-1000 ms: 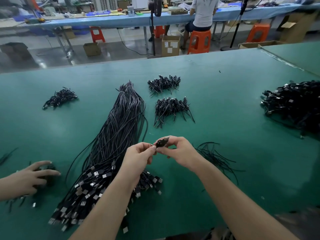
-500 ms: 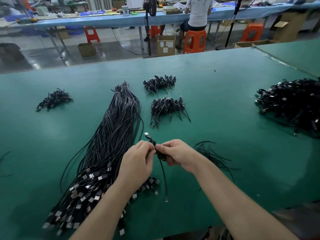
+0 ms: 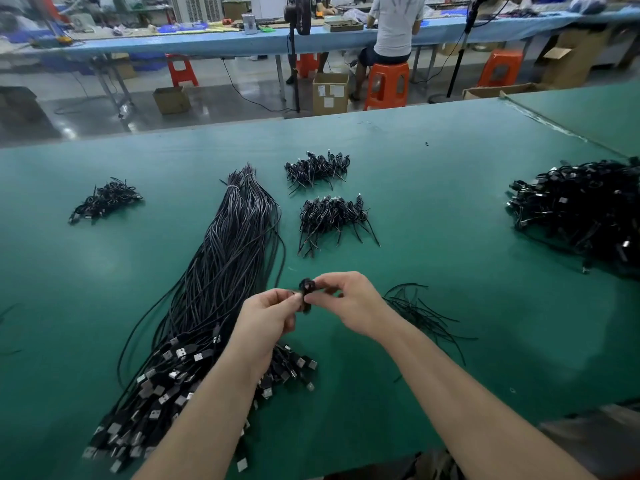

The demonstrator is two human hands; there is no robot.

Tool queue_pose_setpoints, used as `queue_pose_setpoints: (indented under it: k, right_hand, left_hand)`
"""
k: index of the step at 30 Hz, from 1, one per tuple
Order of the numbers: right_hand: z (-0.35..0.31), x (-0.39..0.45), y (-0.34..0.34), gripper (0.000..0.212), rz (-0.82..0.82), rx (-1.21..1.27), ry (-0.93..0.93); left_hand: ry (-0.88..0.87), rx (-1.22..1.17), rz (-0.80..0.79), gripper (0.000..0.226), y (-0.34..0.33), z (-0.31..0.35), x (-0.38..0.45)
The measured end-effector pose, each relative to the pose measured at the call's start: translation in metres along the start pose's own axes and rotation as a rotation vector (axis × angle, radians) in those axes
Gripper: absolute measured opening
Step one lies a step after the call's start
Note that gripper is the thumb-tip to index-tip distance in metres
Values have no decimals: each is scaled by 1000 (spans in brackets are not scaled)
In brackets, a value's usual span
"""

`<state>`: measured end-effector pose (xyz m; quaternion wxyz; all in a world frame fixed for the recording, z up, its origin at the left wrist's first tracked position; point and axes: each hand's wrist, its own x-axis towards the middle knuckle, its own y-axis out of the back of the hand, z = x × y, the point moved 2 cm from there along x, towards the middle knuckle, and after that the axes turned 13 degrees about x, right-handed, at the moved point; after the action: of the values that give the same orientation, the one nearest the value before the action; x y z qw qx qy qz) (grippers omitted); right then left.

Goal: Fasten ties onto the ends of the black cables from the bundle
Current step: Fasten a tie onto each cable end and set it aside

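Hands meet just below the middle of the frame, above the green worktop [image 3: 450, 209]: the left hand [image 3: 268, 318] and the right hand [image 3: 349, 303] both pinch a small coiled black cable [image 3: 306, 292] between thumb and fingertips, the coil sitting between the two hands and raised off the surface. Whether a tie is already around it cannot be told, as the coil is small and partly hidden by the fingers. Left of the hands, the long bundle of black cables [image 3: 225, 271] runs from the upper centre down to the lower left of the frame, its metal-tipped plugs [image 3: 156, 393] fanned out under the left forearm. Just right of the right hand, loose black ties [image 3: 419, 313] lie scattered on the worktop. Above the hands, toward the centre, sit two small heaps of coiled cables, a nearer heap [image 3: 332, 216] and a farther heap [image 3: 317, 168]. Another small heap [image 3: 104, 200] lies at the left, well apart from the bundle, and a large pile of coiled cables [image 3: 581, 209] fills the right edge. Beyond the worktop, at the top of the frame, a person in a white shirt [image 3: 396, 26] sits on an orange stool [image 3: 386, 84] at a long blue bench [image 3: 207, 43], beside a cardboard box [image 3: 329, 93].
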<state>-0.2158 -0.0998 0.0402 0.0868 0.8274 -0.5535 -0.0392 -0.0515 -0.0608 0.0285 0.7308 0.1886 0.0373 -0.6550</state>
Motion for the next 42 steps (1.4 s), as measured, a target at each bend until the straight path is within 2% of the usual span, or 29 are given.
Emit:
queue_pose_setpoints:
  k: [3,7,11,13,15,17,18,20,22,26,30,33,35,37,38,40,42]
  right_hand:
    - [1,-1,-1,11,-27,109,-138]
    - [1,-2,-5,26,-10,284,-296]
    - [1,-3,-7,12,-40,439,-387]
    - [1,-3,-7,11,-48,447,-332]
    - [-1,-3,-6,17,-48,406,-248]
    - [-4,-4,-4,22,-70,255,-143]
    - [-5,-4,-4,24,-83,160,-94]
    - [-5,-3,-2,25,-62,26,-31]
    - [-5,-3,-2,21,-5,8,-12]
    - [-6,-3,-6,10,-21,83,-80]
    - [-9,-3,-7,35,-35,96,-219]
    - [-9,-1,-9,37,-71,216,-341]
    - [-8,-1,-9,37,-86,248,-394]
    - [-6,0,-7,39,-63,251,-374]
    - [-6,1,-6,35,-32,215,-323]
    - [-7,1,-3,14,29,72,-169]
    - [-6,0,-4,30,3,-36,-16]
  left_hand:
    - [-108,216,79,15,0,3,-1]
    - [-426,624,204,17,-1,10,-9]
    - [-692,801,327,13,-2,11,-17]
    - [-617,710,300,13,-3,10,-17]
    - [-337,462,207,13,0,9,-10]
    - [-48,130,67,15,2,7,-5]
    - [40,-36,-4,16,2,7,-4]
    - [94,-199,-75,17,3,8,-4]
    - [62,-181,-62,17,3,7,-5]
    - [-118,128,86,13,6,6,-4]
    - [-492,565,235,12,6,13,-12]
    - [-770,807,303,8,5,14,-19]
    - [-841,856,330,8,4,13,-22]
    - [-724,731,324,10,6,11,-20]
    - [-591,628,306,10,7,11,-16]
    - [-271,361,250,12,11,8,-6]
    - [-23,37,130,16,11,5,1]
